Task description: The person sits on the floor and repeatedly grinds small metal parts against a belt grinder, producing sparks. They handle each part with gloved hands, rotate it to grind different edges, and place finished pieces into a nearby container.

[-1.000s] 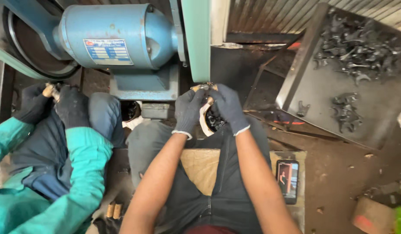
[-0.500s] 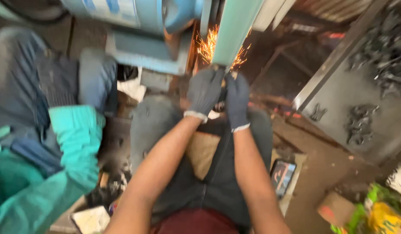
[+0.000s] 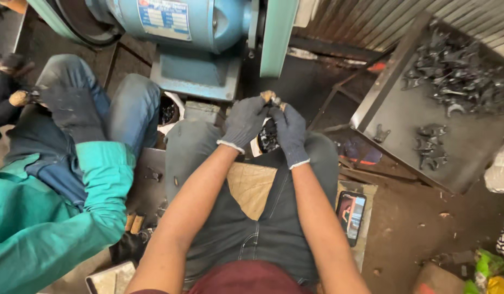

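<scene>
Both gloved hands meet at frame centre, just below green wheel guard (image 3: 278, 32). Left hand (image 3: 244, 122) and right hand (image 3: 289, 130) pinch small metal piece (image 3: 271, 99) tight. Piece off wheel, no sparks. Many dark pieces wait on tray (image 3: 470, 136), upper right.

Both bare forearms reach toward twelve o'clock, gloved left hand (image 3: 244, 121) and right hand (image 3: 289, 132) meeting fingertip to fingertip, fingers curled shut.
</scene>
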